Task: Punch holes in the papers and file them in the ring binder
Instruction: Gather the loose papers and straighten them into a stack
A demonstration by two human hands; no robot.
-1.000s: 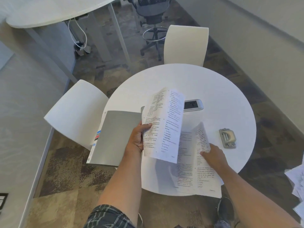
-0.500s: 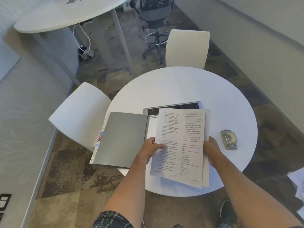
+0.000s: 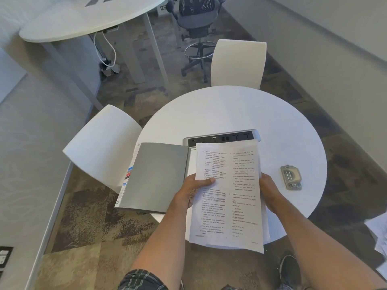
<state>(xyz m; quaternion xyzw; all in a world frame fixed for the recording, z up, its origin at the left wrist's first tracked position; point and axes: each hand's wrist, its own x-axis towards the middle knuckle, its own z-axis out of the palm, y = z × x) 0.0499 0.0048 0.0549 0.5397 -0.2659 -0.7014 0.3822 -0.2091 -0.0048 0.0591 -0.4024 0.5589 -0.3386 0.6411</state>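
A stack of printed papers is held above the near part of the round white table. My left hand grips its left edge, thumb on top of the print. My right hand holds the right edge, its fingers mostly hidden under the sheets. The grey ring binder lies open at the table's left edge, its cover hanging past the rim; the rings are hidden by the papers. A small grey hole punch sits on the table to the right of my right hand.
A grey power strip unit is set in the table just beyond the papers. White chairs stand at the left and the far side. More loose sheets lie at the right edge. A dark shoe is below the table.
The two separate sheets, one lifted in my left hand, have been brought together into one flat stack held by both hands. The stack now lies squarer and covers the binder's right side.
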